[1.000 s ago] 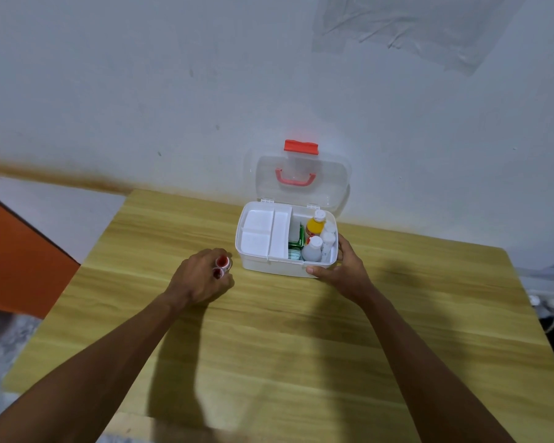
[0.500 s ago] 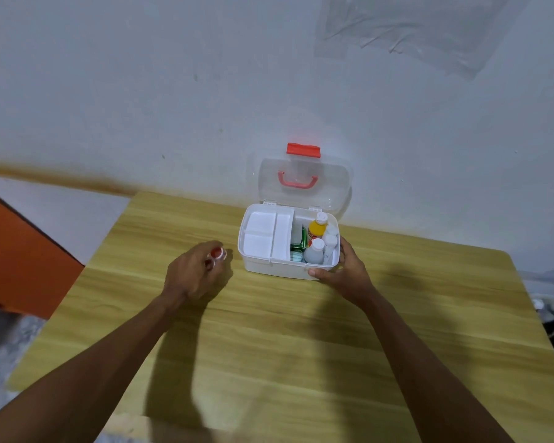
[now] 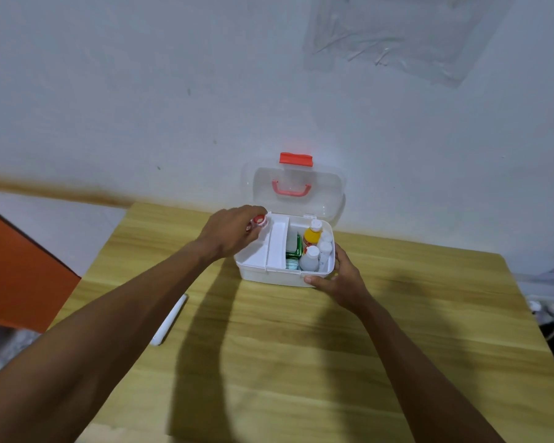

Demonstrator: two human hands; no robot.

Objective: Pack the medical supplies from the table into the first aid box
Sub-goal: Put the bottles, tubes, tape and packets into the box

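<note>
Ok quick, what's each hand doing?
Left hand: closed on small red-and-white round container.
Right hand: open, steadying white plastic first aid box.

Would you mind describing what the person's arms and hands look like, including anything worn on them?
Both forearms are bare right down to the bottom edge of the picture: no sleeves or cuffs show. The left hand and right hand wear no gloves, and no watch, bracelet or ring is visible. No markings can be made out.
</note>
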